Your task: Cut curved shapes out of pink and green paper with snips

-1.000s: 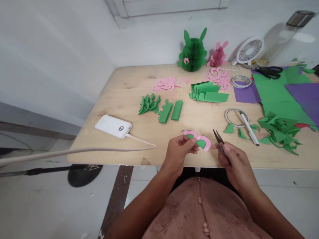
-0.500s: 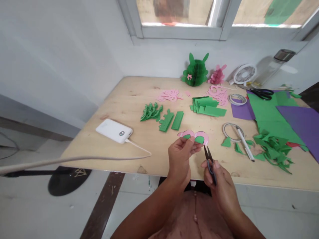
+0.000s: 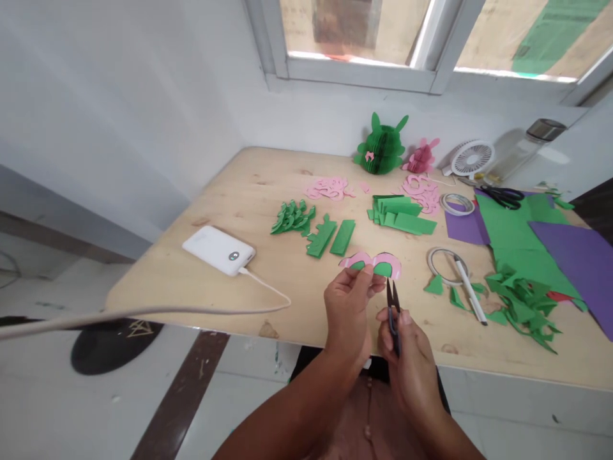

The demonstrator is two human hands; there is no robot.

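Observation:
Pinched in my left hand (image 3: 352, 300) is a pink and green paper cutout (image 3: 387, 263) with two rounded lobes, held above the table's front edge. My fingers cover its lower middle. My right hand (image 3: 407, 338) grips dark-handled scissors (image 3: 393, 306), their blades pointing up and slightly parted. The blade tips are at the lower right edge of the cutout; whether they touch it I cannot tell. Beyond my hands lie a folded green strip (image 3: 343, 237), a notched green piece (image 3: 322, 237) and a heap of curled green cutouts (image 3: 292, 217).
A white power bank (image 3: 218, 250) with a cable lies left. Green scraps (image 3: 524, 306), a pen (image 3: 470, 291) and a tape ring (image 3: 456, 204) are right. Behind stand a green paper figure (image 3: 382, 150), a pink one (image 3: 421, 158), a small fan (image 3: 472, 158) and a bottle (image 3: 522, 150).
My right hand and the scissors have moved a little left, closer to my left hand. The cutout is still in my left hand. The whole view has shifted slightly.

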